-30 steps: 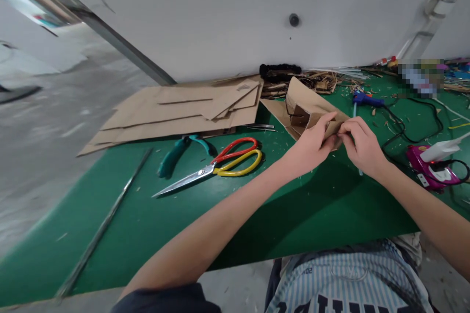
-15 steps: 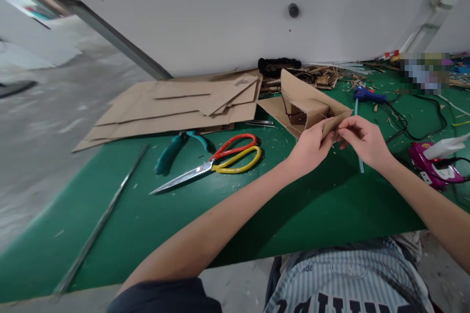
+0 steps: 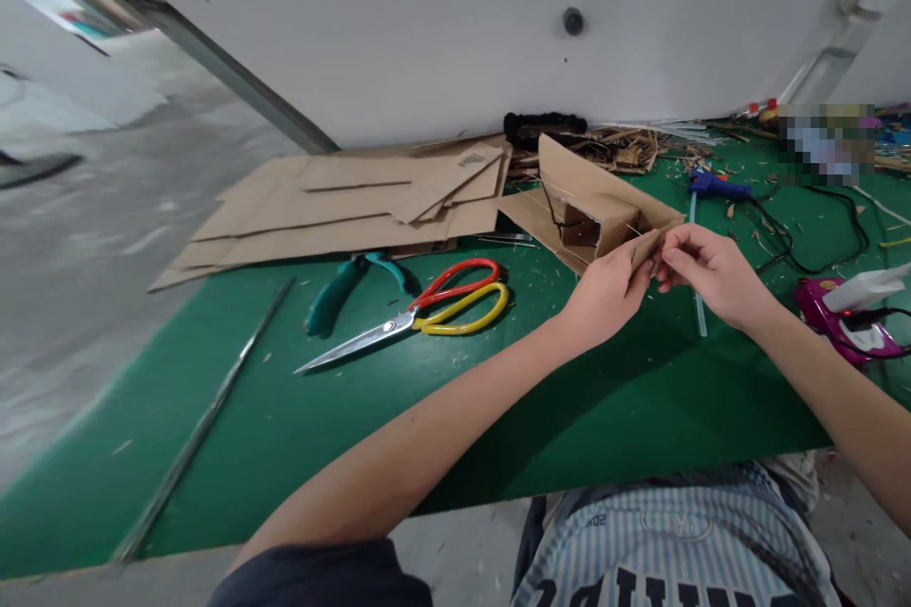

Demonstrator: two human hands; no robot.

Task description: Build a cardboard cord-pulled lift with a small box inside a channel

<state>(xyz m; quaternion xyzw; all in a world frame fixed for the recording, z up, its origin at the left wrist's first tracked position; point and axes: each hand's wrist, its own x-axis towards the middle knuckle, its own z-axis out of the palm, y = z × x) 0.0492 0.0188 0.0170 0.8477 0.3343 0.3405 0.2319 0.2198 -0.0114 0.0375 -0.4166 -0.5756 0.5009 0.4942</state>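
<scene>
A folded cardboard piece (image 3: 584,173) with an open box-like middle and slanted flaps is held over the green table, right of centre. My left hand (image 3: 608,294) grips its near flap, thumb on top. Close beside it, my right hand (image 3: 712,275) has thumb and index finger pinched at the flap's right corner; what lies between those fingertips is too small to make out. A thin dark strand hangs inside the cardboard's left side. Behind my right hand, a blue glue gun (image 3: 718,185) lies with a pale glue stick.
Left of my hands lie red-and-yellow scissors (image 3: 459,299), teal pliers (image 3: 338,294), a bundle of thin wires (image 3: 206,422) and stacked cardboard sheets (image 3: 342,199). A magenta device (image 3: 818,299) with cords is at the right. Dry scraps (image 3: 630,150) line the wall.
The cardboard has tilted slightly in my left hand, and its near flap shows more. My right hand has shifted a little right. The whole view has moved slightly.
</scene>
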